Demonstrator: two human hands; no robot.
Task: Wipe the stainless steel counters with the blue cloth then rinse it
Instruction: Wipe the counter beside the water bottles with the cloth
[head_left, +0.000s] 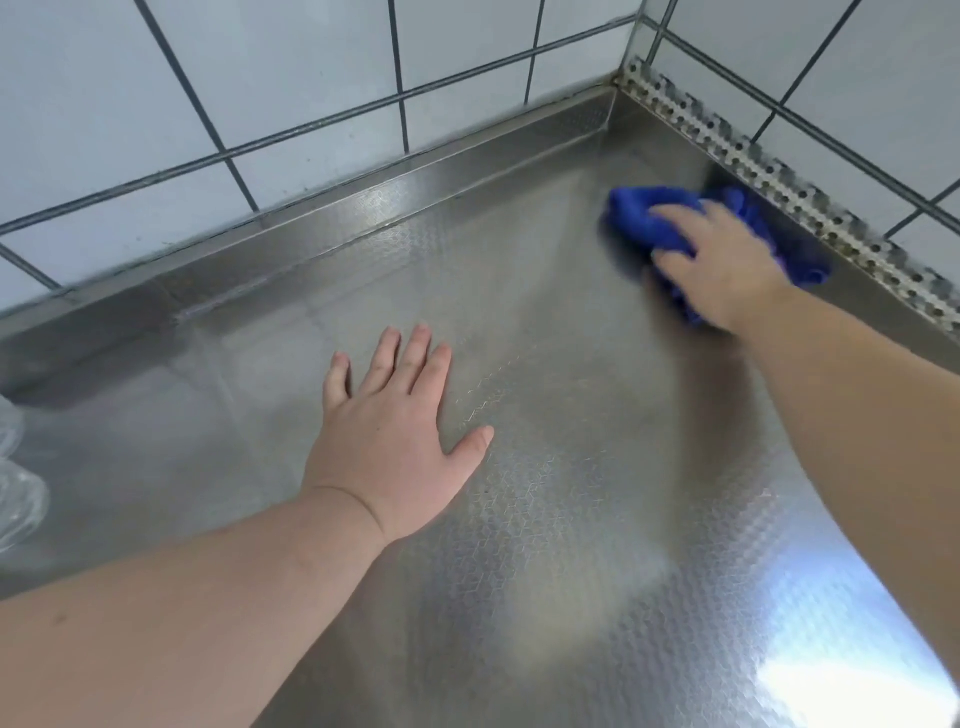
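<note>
The stainless steel counter (545, 415) has a fine hexagon pattern and fills most of the view. A bunched blue cloth (644, 218) lies on it near the far right corner, close to the right wall. My right hand (727, 265) lies on top of the cloth, fingers spread over it and pressing it onto the steel; the hand is blurred. My left hand (395, 441) rests flat on the counter's middle, fingers straight and spread, holding nothing.
White tiled walls (260, 78) meet at the far right corner. A raised steel backsplash (363, 192) runs along the back and a perforated metal strip (753, 156) along the right wall. Clear glassware (15, 483) stands at the left edge.
</note>
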